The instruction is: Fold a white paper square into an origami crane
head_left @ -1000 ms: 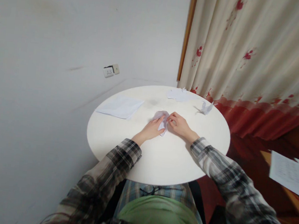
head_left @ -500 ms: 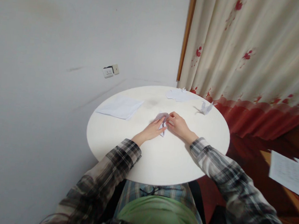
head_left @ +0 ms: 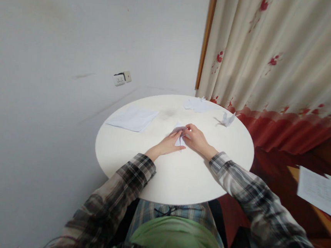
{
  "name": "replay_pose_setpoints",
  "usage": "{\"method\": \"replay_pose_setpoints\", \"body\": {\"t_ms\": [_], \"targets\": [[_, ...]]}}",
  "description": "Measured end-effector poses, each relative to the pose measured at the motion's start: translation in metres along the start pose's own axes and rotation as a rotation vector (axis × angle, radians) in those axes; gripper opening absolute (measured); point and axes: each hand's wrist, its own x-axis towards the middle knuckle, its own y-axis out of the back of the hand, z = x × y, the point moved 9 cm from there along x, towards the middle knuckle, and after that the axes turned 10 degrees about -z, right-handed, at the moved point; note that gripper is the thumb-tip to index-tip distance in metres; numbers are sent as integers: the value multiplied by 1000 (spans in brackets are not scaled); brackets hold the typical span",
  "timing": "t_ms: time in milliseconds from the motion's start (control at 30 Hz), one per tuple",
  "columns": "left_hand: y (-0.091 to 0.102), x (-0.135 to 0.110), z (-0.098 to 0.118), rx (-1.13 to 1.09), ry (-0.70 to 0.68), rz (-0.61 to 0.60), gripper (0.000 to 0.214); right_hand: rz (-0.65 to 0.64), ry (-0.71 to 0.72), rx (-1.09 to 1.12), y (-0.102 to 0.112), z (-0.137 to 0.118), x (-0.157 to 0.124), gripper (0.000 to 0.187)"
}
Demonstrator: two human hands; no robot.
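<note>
A small piece of folded white paper (head_left: 178, 141) lies on the round white table, between my two hands. My left hand (head_left: 168, 143) holds it down from the left, its fingers on the upper part and its thumb along the lower part. From the right, my right hand (head_left: 196, 138) pinches a flap of the paper between thumb and fingers. The fingers partly cover the folds, so the paper's exact shape cannot be made out.
On the table (head_left: 166, 182) lie a stack of white sheets (head_left: 134, 118) at the left and more paper (head_left: 197, 105) at the back. A folded paper crane (head_left: 227, 119) stands at the right. A wall and a curtain (head_left: 254, 70) border the table.
The paper's raised upper flap has been folded lower, and a pointed part behind it now shows. My left thumb has shifted slightly down and right; my right hand still pinches the paper.
</note>
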Motion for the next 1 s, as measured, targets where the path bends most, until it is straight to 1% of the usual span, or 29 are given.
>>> {"method": "replay_pose_setpoints", "body": {"t_ms": [100,200,267,400,467,567,667,733,900,1000], "targets": [[1,0,1,11,-14,11,78,6,10,34,-1,1,0,19],[3,1,5,35,-35,16,69,24,22,91,0,2,-1,28],[3,1,6,57,-47,17,63,46,28,124,2,3,-1,37],[1,3,3,82,-30,4,60,70,18,193,6,6,-2,59],[2,3,2,77,-28,9,56,68,-8,240,4,11,-2,69],[8,2,5,55,-56,55,47,51,-59,293,-2,20,-2,78],[12,0,8,37,-78,82,35,30,-91,322,-10,26,-1,80],[14,0,8,36,-69,94,31,10,-97,338,-14,27,-1,78],[18,-1,6,44,-38,138,32,-88,-89,399,-28,28,1,67],[20,-2,3,61,0,144,32,-106,-88,427,-31,29,1,62]]}}
